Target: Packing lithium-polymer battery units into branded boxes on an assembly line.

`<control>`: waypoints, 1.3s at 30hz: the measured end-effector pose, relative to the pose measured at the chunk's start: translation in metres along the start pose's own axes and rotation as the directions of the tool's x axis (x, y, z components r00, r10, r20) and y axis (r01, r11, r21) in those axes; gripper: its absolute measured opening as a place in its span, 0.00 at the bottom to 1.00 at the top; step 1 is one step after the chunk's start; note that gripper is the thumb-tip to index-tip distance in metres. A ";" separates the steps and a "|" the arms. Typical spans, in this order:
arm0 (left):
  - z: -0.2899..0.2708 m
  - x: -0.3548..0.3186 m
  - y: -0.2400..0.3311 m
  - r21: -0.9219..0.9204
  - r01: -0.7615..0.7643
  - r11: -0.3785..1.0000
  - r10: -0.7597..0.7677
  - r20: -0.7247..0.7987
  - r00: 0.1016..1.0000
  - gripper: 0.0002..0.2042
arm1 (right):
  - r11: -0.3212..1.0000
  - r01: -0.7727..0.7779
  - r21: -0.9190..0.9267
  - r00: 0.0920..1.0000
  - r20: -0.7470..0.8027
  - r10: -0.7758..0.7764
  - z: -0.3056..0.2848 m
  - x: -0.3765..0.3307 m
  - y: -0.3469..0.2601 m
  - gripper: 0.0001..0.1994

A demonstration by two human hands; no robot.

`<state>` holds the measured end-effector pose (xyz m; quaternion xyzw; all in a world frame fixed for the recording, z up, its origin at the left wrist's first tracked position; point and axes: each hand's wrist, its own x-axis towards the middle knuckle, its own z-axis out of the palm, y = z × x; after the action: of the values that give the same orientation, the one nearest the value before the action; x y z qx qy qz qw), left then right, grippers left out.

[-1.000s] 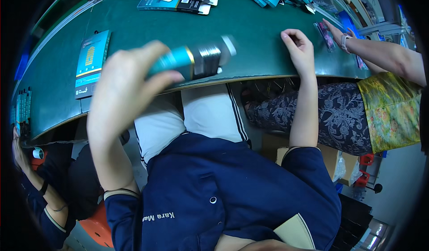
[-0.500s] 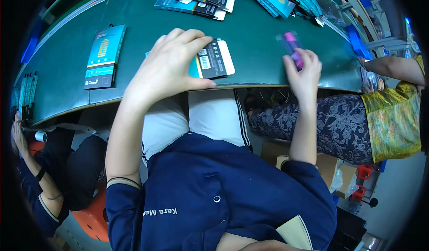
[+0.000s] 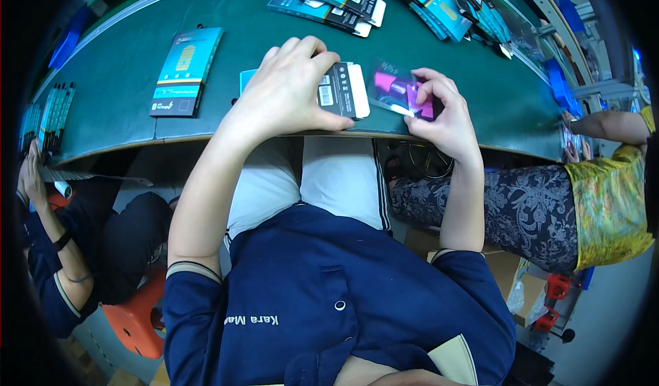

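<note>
Teal-and-black box [image 3: 345, 91] lies near front edge of green surface [image 3: 494, 111], white flap [image 3: 360, 91] at right end. Left hand [image 3: 292, 87] grips box, fingers over top, thumb along near side. Just right, clear pack [image 3: 391, 87] with pink panels, tilted; right hand [image 3: 446, 115] pinches its right end between thumb and fingers. Risks, judged: pack corner could snag flap if brought in crooked; box could buckle if squeezed hard. Barcode label [image 3: 325, 95] and small white print on box; pale print on pack too small to read. Farther left, lone box [image 3: 185, 73], printed front up.
</note>
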<state>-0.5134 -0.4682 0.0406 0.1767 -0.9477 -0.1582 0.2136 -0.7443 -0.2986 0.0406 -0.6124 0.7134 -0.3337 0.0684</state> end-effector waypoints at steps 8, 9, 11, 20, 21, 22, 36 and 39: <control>0.001 0.002 -0.008 -0.044 -0.092 0.995 0.088 -0.077 0.993 0.39 | 0.989 0.108 0.104 0.979 0.162 -0.124 -0.002 0.014 -0.009 0.19; -0.001 0.001 -0.011 0.008 -0.061 0.998 0.062 -0.085 0.994 0.39 | 0.989 -0.026 0.143 0.995 0.103 0.011 -0.006 0.015 -0.006 0.20; -0.002 0.000 -0.013 0.051 0.036 0.998 -0.032 -0.073 0.997 0.39 | 0.970 -0.019 0.243 0.998 0.061 0.005 -0.008 0.019 -0.001 0.19; -0.001 0.011 0.003 -0.086 -0.038 0.996 0.041 0.025 0.999 0.39 | 0.628 0.106 0.771 0.979 0.029 -0.202 0.027 0.020 -0.053 0.18; -0.004 0.011 0.007 -0.230 -0.030 0.973 -0.009 -0.169 0.986 0.40 | 0.581 0.267 0.769 0.961 -0.171 -0.216 0.025 0.027 -0.059 0.18; -0.005 0.012 0.013 -0.348 -0.092 0.933 -0.055 -0.391 0.919 0.40 | 0.636 0.369 0.678 0.924 -0.342 -0.171 0.024 0.030 -0.066 0.18; -0.012 0.002 0.038 -0.858 -0.472 0.200 -0.360 -0.513 0.780 0.16 | 0.324 0.535 0.780 0.836 -0.545 -0.068 0.071 0.055 -0.112 0.07; -0.006 0.001 0.034 -0.879 -0.393 0.271 -0.414 -0.475 0.777 0.13 | 0.225 0.431 0.874 0.885 -0.458 0.080 0.065 0.052 -0.107 0.08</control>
<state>-0.5203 -0.4395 0.0584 0.0586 -0.5181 -0.6290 0.5766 -0.6353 -0.3746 0.0669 -0.4333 0.2771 -0.8239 0.2380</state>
